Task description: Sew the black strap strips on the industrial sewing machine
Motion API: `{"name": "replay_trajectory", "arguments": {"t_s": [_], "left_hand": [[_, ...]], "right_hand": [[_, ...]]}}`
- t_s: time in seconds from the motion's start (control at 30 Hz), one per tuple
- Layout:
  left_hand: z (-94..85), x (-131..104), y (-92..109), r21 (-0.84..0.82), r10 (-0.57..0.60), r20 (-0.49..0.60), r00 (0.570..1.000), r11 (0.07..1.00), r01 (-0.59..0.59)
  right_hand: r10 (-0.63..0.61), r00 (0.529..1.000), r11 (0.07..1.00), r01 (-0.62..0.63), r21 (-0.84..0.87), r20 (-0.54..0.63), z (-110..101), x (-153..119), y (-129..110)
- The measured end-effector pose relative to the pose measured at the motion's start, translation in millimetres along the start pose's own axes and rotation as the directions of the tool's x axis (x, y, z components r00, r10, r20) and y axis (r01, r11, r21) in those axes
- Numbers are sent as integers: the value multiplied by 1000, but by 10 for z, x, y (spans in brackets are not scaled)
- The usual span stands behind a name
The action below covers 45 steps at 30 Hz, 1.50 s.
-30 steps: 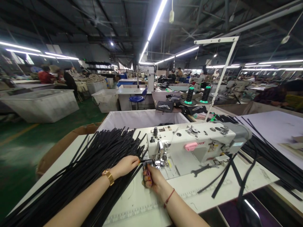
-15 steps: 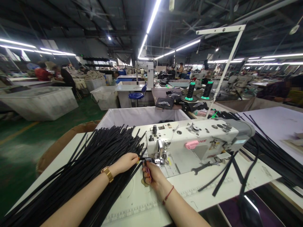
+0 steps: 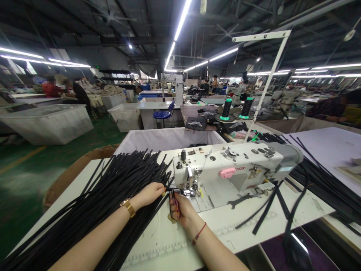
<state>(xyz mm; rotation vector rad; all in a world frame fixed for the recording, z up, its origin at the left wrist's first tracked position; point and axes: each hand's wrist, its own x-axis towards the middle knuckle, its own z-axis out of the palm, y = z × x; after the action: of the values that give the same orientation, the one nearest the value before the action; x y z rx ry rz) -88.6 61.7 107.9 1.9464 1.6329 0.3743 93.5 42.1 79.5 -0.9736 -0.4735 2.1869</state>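
My left hand (image 3: 152, 192), with a gold watch at the wrist, pinches the end of a black strip beside the sewing machine's needle area. Just right of it, my right hand (image 3: 180, 207) is closed around a small dark tool with pinkish handles, seemingly thread snips, its tip pointing up at the strip. Both hands are just in front of the white sewing machine (image 3: 208, 169). A large bundle of black strips (image 3: 113, 195) lies on the table under and around my left forearm.
A wrench (image 3: 244, 199) lies on the machine bed. More black strips (image 3: 318, 188) hang and lie at the right. Behind the machine are a pale cloth-lined bin (image 3: 169, 137), thread cones (image 3: 226, 109) and a white thread stand (image 3: 270, 79). People sit farther back.
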Motion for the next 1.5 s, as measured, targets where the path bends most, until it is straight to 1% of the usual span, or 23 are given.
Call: {"name": "replay_trajectory", "arguments": {"t_s": [0.23, 0.5, 0.67, 0.87, 1.07, 1.13, 1.3, 1.4, 1.5], "left_hand": [[13, -12, -16, -9, -6, 2, 1000, 1000, 6], [3, -26, 5, -34, -6, 12, 1000, 999, 7], [-6, -31, 32, -61, -4, 12, 1000, 998, 4], [16, -8, 14, -95, -27, 11, 1000, 995, 28], [13, 21, 20, -140, -68, 22, 997, 988, 70], [12, 22, 25, -156, -82, 25, 996, 984, 85], [16, 30, 19, -176, -94, 32, 995, 979, 99], [10, 36, 12, -179, -87, 29, 996, 980, 91], [-22, 7, 16, -176, -73, 14, 997, 982, 74]], "right_hand": [[-37, 999, 999, 37, 13, -7, 15, 68, 7], [-101, 994, 995, 102, 12, -44, 20, 38, 70], [-155, 987, 988, 154, -13, -39, -5, 23, 120], [-147, 988, 989, 147, -15, -35, -21, 31, 102], [-99, 995, 995, 99, -12, -3, -21, 18, 25], [-104, 994, 995, 104, 9, -17, -17, 16, 34], [-125, 988, 991, 129, 43, -96, 24, 45, 142], [-164, 978, 984, 171, 41, -125, 45, 60, 186], [-202, 970, 978, 207, 25, -133, 58, 46, 180]]}}
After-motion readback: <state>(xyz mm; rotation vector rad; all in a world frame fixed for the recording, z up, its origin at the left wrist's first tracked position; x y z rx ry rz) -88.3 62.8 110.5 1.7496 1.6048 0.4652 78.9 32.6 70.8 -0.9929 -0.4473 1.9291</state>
